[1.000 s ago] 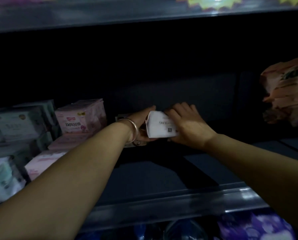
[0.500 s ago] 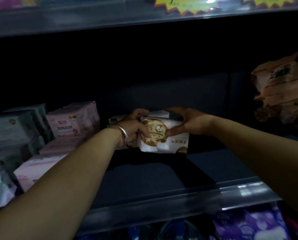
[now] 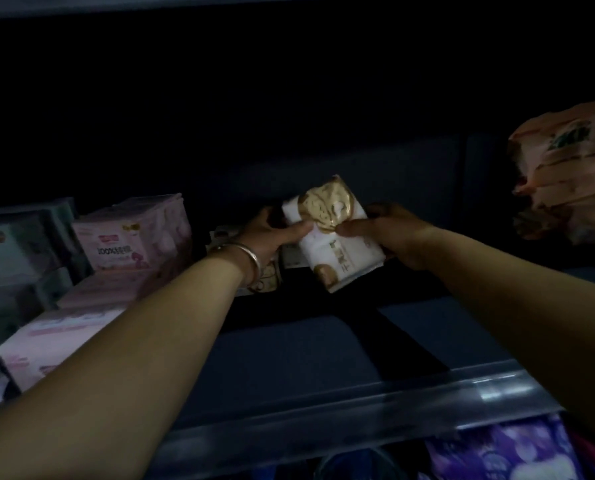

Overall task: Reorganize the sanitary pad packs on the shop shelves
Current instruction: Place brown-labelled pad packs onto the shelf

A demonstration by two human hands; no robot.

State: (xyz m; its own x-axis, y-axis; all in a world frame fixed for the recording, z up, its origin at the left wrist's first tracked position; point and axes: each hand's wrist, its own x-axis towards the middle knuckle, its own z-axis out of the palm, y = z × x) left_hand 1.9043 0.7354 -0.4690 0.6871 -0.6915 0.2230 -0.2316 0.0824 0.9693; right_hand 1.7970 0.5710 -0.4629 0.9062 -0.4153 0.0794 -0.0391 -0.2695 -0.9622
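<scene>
Nearest the viewer, below both forearms, runs the clear plastic shelf edge strip, with purple packs on the level under it. Beyond that, the dark shelf lies bare beneath the wrists. Left of the left forearm, pink pad packs stand and lie stacked, with pale green packs further left. The left hand, a bangle on its wrist, pinches the near left edge of a white-and-gold pad pack with thumb on its face; the right hand grips the opposite edge, thumb pointing across the front. The pack is held tilted, lifted off the shelf between both hands, deep in the bay. Just behind the left hand, more white-and-gold packs sit partly hidden. Well to the right of the right hand, orange packs are piled loosely. The soft wrapper could slip from such edge-only pinches, and in this dim bay the pack may be set down crooked or knock the hidden packs behind the left hand; a wide swing of the right elbow could also topple the loose orange pile.
</scene>
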